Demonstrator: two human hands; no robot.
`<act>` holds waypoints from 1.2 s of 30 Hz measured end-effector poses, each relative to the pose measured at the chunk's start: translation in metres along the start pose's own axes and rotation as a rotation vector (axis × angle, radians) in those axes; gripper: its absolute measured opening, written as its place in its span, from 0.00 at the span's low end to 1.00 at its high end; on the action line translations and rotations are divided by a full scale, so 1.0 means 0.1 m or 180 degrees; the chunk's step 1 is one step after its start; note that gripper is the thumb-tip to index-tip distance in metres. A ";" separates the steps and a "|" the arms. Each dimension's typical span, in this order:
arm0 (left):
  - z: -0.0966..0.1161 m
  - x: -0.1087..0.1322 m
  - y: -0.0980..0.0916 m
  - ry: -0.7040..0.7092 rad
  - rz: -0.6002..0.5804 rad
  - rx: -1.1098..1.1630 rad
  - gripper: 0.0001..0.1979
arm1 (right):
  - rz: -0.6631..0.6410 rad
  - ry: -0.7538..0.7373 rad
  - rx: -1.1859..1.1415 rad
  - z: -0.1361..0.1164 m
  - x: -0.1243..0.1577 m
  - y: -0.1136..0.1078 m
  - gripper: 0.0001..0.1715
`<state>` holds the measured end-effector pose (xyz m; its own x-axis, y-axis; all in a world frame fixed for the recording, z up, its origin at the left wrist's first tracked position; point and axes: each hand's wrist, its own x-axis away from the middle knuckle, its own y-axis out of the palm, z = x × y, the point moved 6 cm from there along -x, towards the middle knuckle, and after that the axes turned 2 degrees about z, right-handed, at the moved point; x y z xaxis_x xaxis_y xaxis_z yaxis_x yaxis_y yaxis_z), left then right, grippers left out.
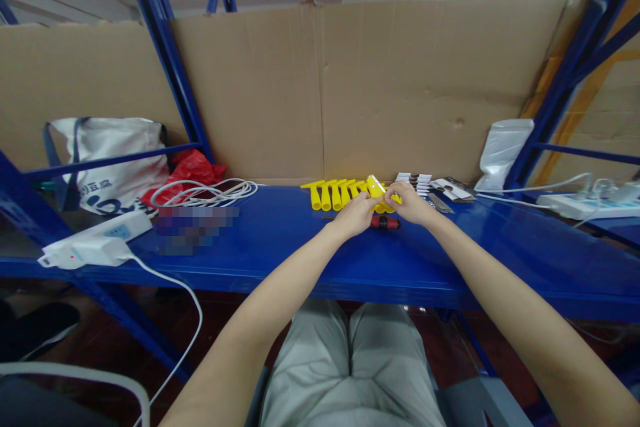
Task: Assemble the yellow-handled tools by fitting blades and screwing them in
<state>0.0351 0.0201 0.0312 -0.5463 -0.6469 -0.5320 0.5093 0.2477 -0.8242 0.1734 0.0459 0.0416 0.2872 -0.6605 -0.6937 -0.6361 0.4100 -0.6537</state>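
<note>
My left hand (pixel 356 215) and my right hand (pixel 411 204) meet over the blue shelf (pixel 280 240), both with fingers closed on one yellow plastic piece (pixel 375 187) held between them. Just behind it, a row of several more yellow T-shaped pieces (pixel 334 193) lies on the shelf. A small red and black part (pixel 385 222) rests on the shelf under my hands. My forearms reach out over my lap.
White and dark small cards (pixel 430 184) and a white pouch (pixel 501 152) lie to the right, with a power strip (pixel 580 205) and cables. At left are a coiled white cable (pixel 205 193), a red bag (pixel 193 170), a tote bag (pixel 110 160) and another power strip (pixel 95 243). Cardboard backs the shelf.
</note>
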 end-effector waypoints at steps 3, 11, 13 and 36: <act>-0.02 -0.01 -0.01 0.0007 0.0109 0.0092 0.22 | 0.0166 0.0386 -0.0553 0.10 -0.01 0.00 0.09; -0.04 -0.02 -0.14 -0.0092 0.0277 0.0085 0.24 | -0.0174 0.1448 -0.1385 0.10 0.07 -0.03 0.19; -0.02 -0.01 -0.17 -0.0149 0.0197 -0.0033 0.24 | -0.0346 0.1518 -0.1459 0.04 0.09 -0.03 0.23; 0.04 0.09 -0.14 -0.0335 -0.0304 -0.0524 0.36 | -0.0073 0.1254 -0.1617 -0.02 0.07 -0.08 0.32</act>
<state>0.0259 0.0075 0.0382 -0.5101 -0.7426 -0.4339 0.3383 0.2906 -0.8951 0.1791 0.0363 0.0429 0.0817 -0.8868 -0.4549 -0.9206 0.1078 -0.3754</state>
